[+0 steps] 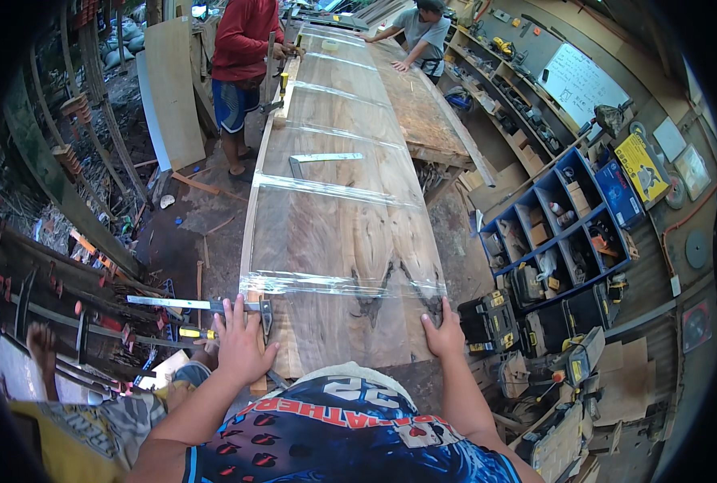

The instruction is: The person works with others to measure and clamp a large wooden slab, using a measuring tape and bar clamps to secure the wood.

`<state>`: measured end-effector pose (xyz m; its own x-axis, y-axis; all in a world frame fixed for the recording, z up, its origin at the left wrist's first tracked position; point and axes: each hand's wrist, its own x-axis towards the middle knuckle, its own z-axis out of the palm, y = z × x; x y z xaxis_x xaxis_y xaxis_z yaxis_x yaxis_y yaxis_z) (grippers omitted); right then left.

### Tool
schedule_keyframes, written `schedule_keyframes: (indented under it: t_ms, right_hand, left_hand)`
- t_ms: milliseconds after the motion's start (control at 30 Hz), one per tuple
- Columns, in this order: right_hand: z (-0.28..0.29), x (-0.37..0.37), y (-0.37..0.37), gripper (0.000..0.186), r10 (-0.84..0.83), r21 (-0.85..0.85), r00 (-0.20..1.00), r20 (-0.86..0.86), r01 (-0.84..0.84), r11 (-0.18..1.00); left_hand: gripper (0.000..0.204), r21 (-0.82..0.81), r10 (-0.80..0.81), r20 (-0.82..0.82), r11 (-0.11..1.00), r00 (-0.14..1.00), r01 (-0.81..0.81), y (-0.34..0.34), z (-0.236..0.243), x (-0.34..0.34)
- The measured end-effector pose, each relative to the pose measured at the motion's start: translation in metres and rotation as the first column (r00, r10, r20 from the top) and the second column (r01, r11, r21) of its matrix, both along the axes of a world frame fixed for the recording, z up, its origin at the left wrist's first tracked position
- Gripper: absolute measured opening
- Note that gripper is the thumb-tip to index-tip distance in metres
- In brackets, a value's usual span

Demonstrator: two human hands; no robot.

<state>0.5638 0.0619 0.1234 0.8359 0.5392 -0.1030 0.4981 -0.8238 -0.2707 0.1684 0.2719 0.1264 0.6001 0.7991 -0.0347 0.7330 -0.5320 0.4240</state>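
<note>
A long wooden panel (334, 233) of joined boards stretches away from me, with shiny clear plastic bands (318, 187) wrapped across it. My left hand (243, 342) rests at the near left corner, fingers spread, beside the head of a metal bar clamp (173, 303). That clamp's bar sticks out to the left. My right hand (445, 332) lies on the right edge, thumb apart from the fingers and nothing visibly held. Dark jagged marks (370, 306) run across the wood between my hands. Farther up the panel lies a metal square (326, 158).
Someone in a red top (246, 40) works at the far left edge by a yellow-handled clamp (284, 83); another in grey (423, 36) leans over a second board (423, 121). A third person (125, 410) is close on my left. Blue compartment shelving (499, 225) and tool cases stand right.
</note>
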Motion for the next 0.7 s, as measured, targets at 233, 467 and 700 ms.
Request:
schedule_keyframes:
  t_ms: [233,467,700]
  right_hand:
    - [0.003,-0.0022,0.0013,0.086,-0.009,-0.008,1.0,-0.009,0.009,1.0]
    - [0.0006,0.0003,0.0003,0.085,-0.001,-0.003,1.0,-0.01,0.001,1.0]
    - [-0.002,0.001,0.0002,0.085,-0.004,-0.006,1.0,0.003,0.004,1.0]
  left_hand:
    - [0.069,0.005,0.002,0.0,1.0,1.0,-0.002,-0.0002,-0.0047,-0.0002]
    - [0.069,-0.006,-0.008,0.013,1.0,1.0,0.008,0.0009,-0.0053,-0.0011]
    - [0.069,0.0,-0.013,0.014,1.0,1.0,0.013,0.0006,-0.0064,-0.0017]
